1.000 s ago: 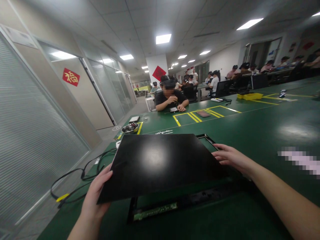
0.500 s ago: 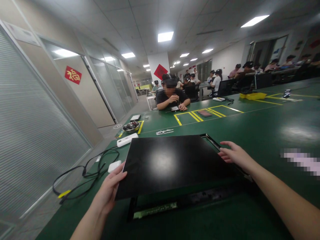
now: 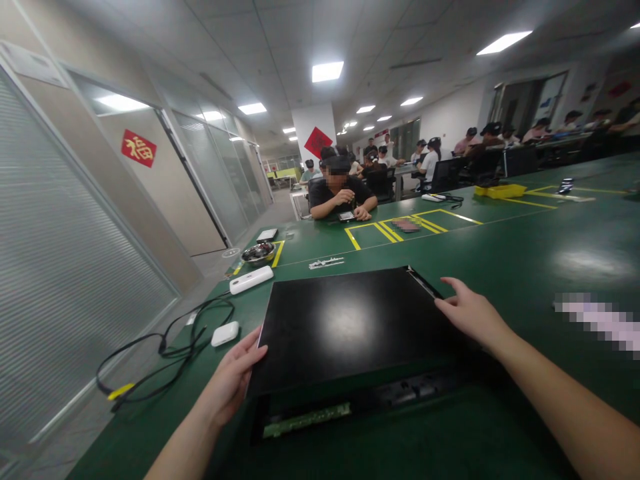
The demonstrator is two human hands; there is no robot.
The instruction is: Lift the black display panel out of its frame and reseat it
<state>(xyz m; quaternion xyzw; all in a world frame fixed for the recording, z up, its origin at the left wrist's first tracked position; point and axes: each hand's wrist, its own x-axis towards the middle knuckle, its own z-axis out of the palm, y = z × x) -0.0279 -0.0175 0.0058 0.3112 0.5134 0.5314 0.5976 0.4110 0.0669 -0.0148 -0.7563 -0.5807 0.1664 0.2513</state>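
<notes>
Black panel (image 3: 345,327): nearest hazard?

Green strip (image 3: 307,421) on the black frame (image 3: 400,392), between the hands, near side. A dropped near edge could scrape it.

And the hold?

Panel sits between both, above frame. Left hand (image 3: 237,373) grips one edge, thumb on top. Right hand (image 3: 467,310) spread, unclosed, at the opposite edge; weight-bearing unclear. Uneven support could cause slipping.

Farther?

White case (image 3: 225,334), past left hand: a swing might knock it.

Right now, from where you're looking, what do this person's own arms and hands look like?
These are human hands: the left hand and right hand show no gloves, rings or watches. The left forearm and right forearm are slim and uncovered as far as they show, without visible sleeves, cables or markings.
</notes>
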